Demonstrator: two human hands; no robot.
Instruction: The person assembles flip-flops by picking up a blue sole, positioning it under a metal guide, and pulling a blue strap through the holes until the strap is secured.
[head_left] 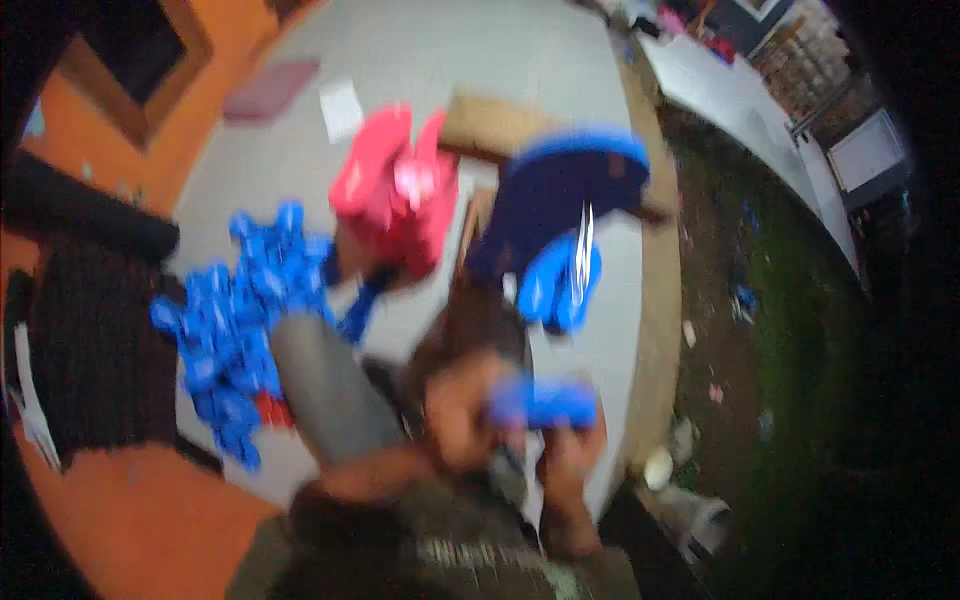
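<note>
A small blue strap-like piece, smeared by motion, is held in front of my body. My left hand is closed on its left end. My right hand grips its right end from below with bent fingers. The piece's exact kind is too blurred to make out. Ahead of the hands lies a pair of blue slippers. To the left spreads a heap of small blue pieces, with something red at its near edge.
Pink slipper-shaped pieces lie ahead, next to a cardboard box. A large dark blue curved thing with a brighter rim stands beyond the slippers. An orange wall is at left; dark, littered ground lies right of the pale floor.
</note>
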